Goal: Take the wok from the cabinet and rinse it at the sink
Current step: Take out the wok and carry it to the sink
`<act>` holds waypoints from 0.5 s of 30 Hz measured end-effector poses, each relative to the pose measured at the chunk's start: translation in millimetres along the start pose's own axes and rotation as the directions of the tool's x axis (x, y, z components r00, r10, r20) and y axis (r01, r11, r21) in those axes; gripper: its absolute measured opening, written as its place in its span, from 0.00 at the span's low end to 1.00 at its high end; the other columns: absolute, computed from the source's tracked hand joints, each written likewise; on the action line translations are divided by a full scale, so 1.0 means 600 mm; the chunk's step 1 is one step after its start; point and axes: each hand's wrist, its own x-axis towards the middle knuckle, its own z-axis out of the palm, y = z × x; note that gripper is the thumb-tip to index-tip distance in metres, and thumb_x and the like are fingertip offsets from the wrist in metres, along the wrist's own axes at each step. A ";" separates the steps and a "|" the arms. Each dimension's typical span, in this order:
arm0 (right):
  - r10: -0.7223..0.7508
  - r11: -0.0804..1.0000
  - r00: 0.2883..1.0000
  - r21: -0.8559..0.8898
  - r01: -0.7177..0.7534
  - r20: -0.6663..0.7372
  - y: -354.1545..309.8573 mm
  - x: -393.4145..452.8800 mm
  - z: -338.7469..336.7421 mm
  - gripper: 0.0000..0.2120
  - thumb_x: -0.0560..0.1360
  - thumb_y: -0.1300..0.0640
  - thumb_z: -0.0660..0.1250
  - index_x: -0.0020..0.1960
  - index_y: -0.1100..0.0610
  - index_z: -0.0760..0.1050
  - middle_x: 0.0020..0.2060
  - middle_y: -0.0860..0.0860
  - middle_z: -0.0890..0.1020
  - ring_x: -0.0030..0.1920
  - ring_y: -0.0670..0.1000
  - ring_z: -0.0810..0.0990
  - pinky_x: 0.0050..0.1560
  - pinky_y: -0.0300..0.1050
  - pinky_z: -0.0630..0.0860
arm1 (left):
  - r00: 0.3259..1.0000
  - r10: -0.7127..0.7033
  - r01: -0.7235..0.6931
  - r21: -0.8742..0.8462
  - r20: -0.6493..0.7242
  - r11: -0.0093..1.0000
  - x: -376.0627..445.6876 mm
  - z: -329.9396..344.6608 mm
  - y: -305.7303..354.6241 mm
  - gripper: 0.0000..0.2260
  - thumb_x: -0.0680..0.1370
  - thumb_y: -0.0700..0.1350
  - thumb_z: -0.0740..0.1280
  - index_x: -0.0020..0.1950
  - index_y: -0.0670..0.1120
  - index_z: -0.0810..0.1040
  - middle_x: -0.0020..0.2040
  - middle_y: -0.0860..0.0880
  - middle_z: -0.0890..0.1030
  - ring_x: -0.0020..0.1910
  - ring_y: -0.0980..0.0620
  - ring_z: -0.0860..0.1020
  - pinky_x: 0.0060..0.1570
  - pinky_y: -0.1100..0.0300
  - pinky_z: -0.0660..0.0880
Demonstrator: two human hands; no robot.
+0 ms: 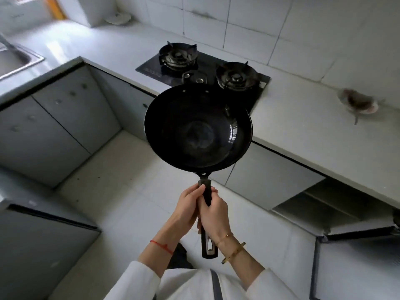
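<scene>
A black wok [198,128] with a long dark handle hangs in the air in front of me, above the floor and before the counter edge. Its bowl faces up and looks empty. My left hand [187,210] grips the handle near the bowl, and my right hand [214,215] grips it just behind, both with fingers wrapped round it. The steel sink [13,59] lies at the far left, cut off by the frame edge. An open cabinet [320,204] with its door [355,263] swung out is at the lower right, under the counter.
A black two-burner gas hob [201,68] sits in the white counter [303,118] right behind the wok. A small dish [357,102] lies on the counter at the right, a plate [118,18] at the far back. Grey cabinet fronts [49,124] line the left corner.
</scene>
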 end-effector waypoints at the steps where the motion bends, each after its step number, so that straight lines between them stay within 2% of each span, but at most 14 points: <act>1: -0.014 1.000 1.000 -0.013 0.014 0.022 -0.010 0.016 0.025 0.08 0.80 0.51 0.61 0.53 0.54 0.75 0.34 0.54 0.82 0.22 0.45 0.77 0.21 0.36 0.72 | 1.000 0.008 -0.008 -0.016 -0.021 1.000 0.009 -0.022 0.018 0.12 0.82 0.42 0.59 0.53 0.38 0.80 0.53 0.37 0.82 0.51 0.44 0.81 0.60 0.49 0.76; 3: -0.034 0.999 0.997 -0.031 0.036 0.068 -0.034 0.049 0.073 0.08 0.80 0.51 0.61 0.53 0.54 0.75 0.36 0.53 0.82 0.25 0.45 0.78 0.23 0.35 0.72 | 0.998 0.022 -0.025 -0.043 -0.062 0.999 0.026 -0.068 0.055 0.12 0.82 0.42 0.59 0.54 0.37 0.79 0.52 0.38 0.82 0.51 0.45 0.82 0.57 0.51 0.77; 6: -0.037 0.997 0.990 -0.057 0.045 0.133 -0.078 0.096 0.147 0.09 0.80 0.51 0.61 0.54 0.55 0.75 0.37 0.55 0.82 0.22 0.46 0.78 0.21 0.37 0.72 | 0.992 0.054 -0.061 -0.058 -0.114 0.996 0.053 -0.135 0.114 0.12 0.82 0.43 0.59 0.54 0.38 0.79 0.51 0.39 0.82 0.49 0.46 0.81 0.52 0.54 0.77; 11: -0.057 0.993 0.979 -0.086 0.075 0.195 -0.142 0.166 0.264 0.10 0.80 0.51 0.60 0.51 0.57 0.75 0.32 0.55 0.81 0.19 0.48 0.76 0.19 0.39 0.70 | 0.974 0.084 -0.102 -0.076 -0.212 0.992 0.088 -0.232 0.210 0.11 0.82 0.42 0.59 0.52 0.38 0.79 0.49 0.41 0.82 0.46 0.48 0.81 0.46 0.58 0.77; 13: -0.064 0.992 0.974 -0.095 0.087 0.218 -0.165 0.195 0.307 0.11 0.79 0.51 0.60 0.50 0.58 0.75 0.30 0.55 0.80 0.19 0.48 0.76 0.19 0.39 0.70 | 0.966 0.100 -0.123 -0.083 -0.240 0.989 0.101 -0.267 0.247 0.11 0.82 0.42 0.59 0.51 0.38 0.79 0.49 0.41 0.83 0.46 0.47 0.81 0.46 0.58 0.77; 15: -0.064 0.989 0.969 -0.115 0.094 0.239 -0.185 0.223 0.345 0.11 0.79 0.51 0.60 0.50 0.58 0.75 0.31 0.55 0.81 0.20 0.48 0.76 0.20 0.39 0.70 | 0.955 0.110 -0.143 -0.103 -0.274 0.984 0.116 -0.296 0.279 0.11 0.82 0.41 0.59 0.51 0.39 0.79 0.50 0.40 0.83 0.48 0.46 0.81 0.52 0.54 0.77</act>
